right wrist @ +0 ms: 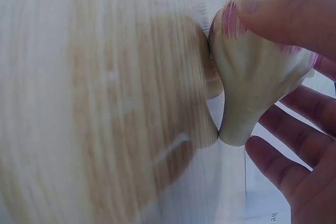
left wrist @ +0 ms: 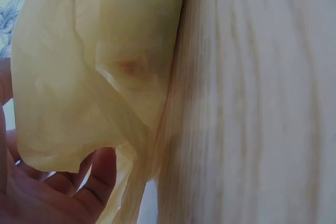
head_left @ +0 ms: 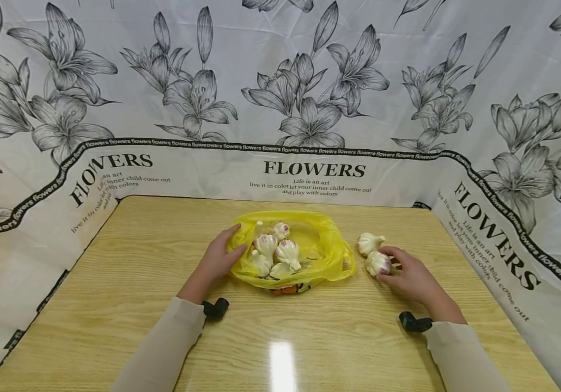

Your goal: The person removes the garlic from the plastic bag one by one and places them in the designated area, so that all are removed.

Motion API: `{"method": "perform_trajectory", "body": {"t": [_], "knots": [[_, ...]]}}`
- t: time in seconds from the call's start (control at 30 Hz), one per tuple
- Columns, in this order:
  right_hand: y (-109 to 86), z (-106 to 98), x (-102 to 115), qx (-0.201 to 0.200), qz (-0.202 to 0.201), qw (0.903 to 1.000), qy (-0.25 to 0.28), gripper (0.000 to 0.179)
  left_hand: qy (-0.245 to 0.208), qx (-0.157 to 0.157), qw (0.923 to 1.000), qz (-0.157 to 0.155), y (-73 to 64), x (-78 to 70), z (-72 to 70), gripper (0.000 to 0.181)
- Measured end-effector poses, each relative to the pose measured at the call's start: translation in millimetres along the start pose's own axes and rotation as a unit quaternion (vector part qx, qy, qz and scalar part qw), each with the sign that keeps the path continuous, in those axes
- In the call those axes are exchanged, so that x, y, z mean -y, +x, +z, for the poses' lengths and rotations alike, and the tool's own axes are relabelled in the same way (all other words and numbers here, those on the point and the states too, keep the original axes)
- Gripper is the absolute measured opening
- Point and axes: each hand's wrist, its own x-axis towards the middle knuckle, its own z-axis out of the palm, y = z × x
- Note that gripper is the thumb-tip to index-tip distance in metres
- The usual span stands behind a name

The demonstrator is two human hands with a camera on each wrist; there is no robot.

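Note:
A yellow plastic bag (head_left: 329,247) lies spread on the table with its mouth facing up and several garlic bulbs (head_left: 287,251) inside, white with purple streaks. At its left rim, my left hand (head_left: 219,253) grips the plastic between thumb and fingers; the left wrist view shows fingertips (left wrist: 105,161) curled at the bag's edge. To the right of the bag, my right hand (head_left: 410,275) holds a garlic bulb (right wrist: 257,72) by its sides, thumb on the near side, its stem pointing down to the table in the wrist view. Just behind it sits another garlic bulb (head_left: 369,243).
The wooden table (head_left: 261,337) is bordered at the back and sides by a white floral cloth (head_left: 202,169). An orange and dark patch (head_left: 290,289) shows at the bag's front edge. Dark wrist devices (head_left: 217,308) sit by both cuffs.

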Motion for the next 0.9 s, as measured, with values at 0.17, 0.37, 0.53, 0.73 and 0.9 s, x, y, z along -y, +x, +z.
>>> {"method": "perform_trajectory", "body": {"t": [0.17, 0.37, 0.53, 0.73, 0.9], "knots": [[-1.7, 0, 0, -0.004, -0.007, 1.0000, -0.003, 0.069, 0.002, -0.001, 1.0000, -0.002, 0.6, 0.4, 0.4, 0.063], [-3.4, -4, 5, -0.010, -0.013, 0.9998, -0.014, 0.071, 0.002, -0.001, 1.0000, -0.004, 0.4, 0.0, 0.0, 0.063], [-4.5, -10, 15, -0.018, -0.018, 0.9994, -0.025, 0.070, 0.003, -0.001, 1.0000, -0.003, 0.0, -0.6, -0.3, 0.063], [-2.6, -14, 31, -0.026, -0.033, 0.9986, -0.031, 0.069, -0.001, -0.001, 1.0000, 0.003, -0.1, 0.1, 0.2, 0.063], [0.0, -15, 43, -0.031, -0.053, 0.9977, -0.028, 0.067, -0.003, -0.001, 0.9999, 0.009, 0.0, 1.5, 0.4, 0.063]]}}
